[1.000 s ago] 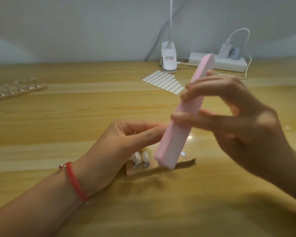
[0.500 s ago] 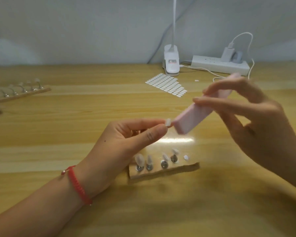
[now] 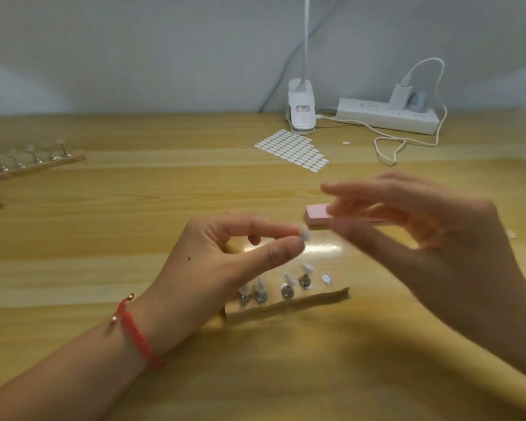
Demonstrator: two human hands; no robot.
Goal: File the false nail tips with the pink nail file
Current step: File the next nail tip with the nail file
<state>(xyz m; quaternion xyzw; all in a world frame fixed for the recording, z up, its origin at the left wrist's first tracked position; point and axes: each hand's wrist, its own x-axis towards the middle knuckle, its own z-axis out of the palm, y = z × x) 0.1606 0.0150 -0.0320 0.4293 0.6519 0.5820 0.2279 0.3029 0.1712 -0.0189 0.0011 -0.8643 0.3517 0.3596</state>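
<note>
My left hand (image 3: 240,256) pinches a small clear false nail tip (image 3: 305,235) between thumb and forefinger, just above the table. The pink nail file (image 3: 316,216) lies flat on the wood right behind that tip, its right part hidden by my right hand (image 3: 422,238). That hand is blurred, its fingers spread and fairly straight over the file, apparently not gripping it. Below my hands a brown strip holder (image 3: 310,302) carries several more nail tips (image 3: 289,282) on small metal stands.
A sheet of white adhesive tabs (image 3: 292,150) lies further back. A white clip lamp (image 3: 301,113) and a power strip (image 3: 386,117) with a charger cable stand by the wall. A second wooden holder (image 3: 37,161) with metal stands sits at the far left.
My right hand has lowered the pink file from upright to flat on the table and loosened its fingers. My left hand has lifted one nail tip off the holder.
</note>
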